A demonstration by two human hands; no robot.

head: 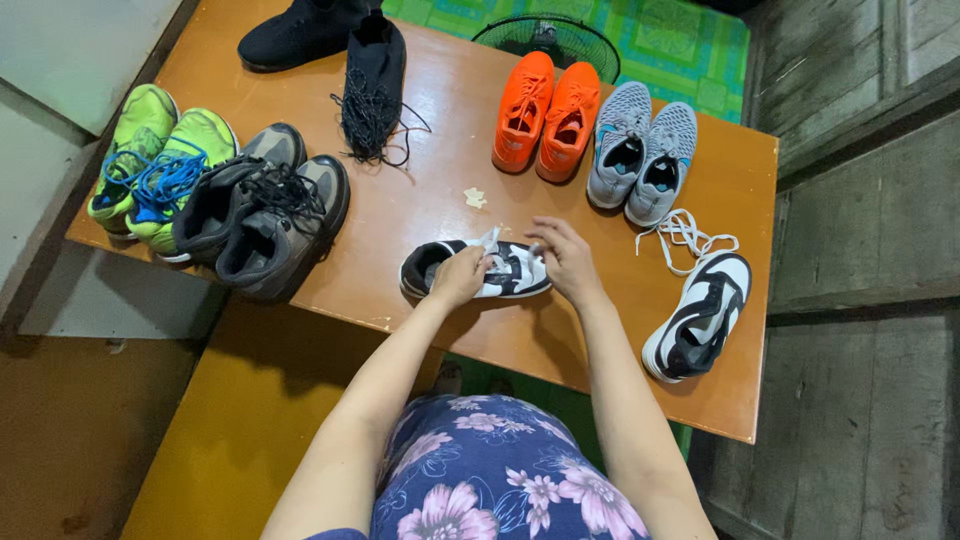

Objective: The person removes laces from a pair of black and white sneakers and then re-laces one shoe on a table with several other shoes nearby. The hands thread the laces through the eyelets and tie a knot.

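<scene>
Head view. A black-and-white shoe [478, 270] lies near the middle of the table's [420, 215] near edge, long axis roughly parallel to that edge, heel opening to the left, toe to the right. Left hand [460, 277] sits closed over the shoe's middle, fingers curled on the upper. Right hand [566, 258] is at the toe end, fingertips pinched on a white lace [492, 238] end at the eyelets. Both hands touch the shoe; the left covers more of it.

Around it: the matching shoe [700, 315] near the right near corner, a loose white lace [685, 235] above it. Grey pair [642, 155] and orange pair [546, 118] toward the far edge; black shoes [335, 60] at the far left; green pair [155, 165] and dark grey pair [265, 210] along the left edge. A small crumpled scrap [475, 198] lies just beyond the shoe. Nothing stands between hands and shoe.
</scene>
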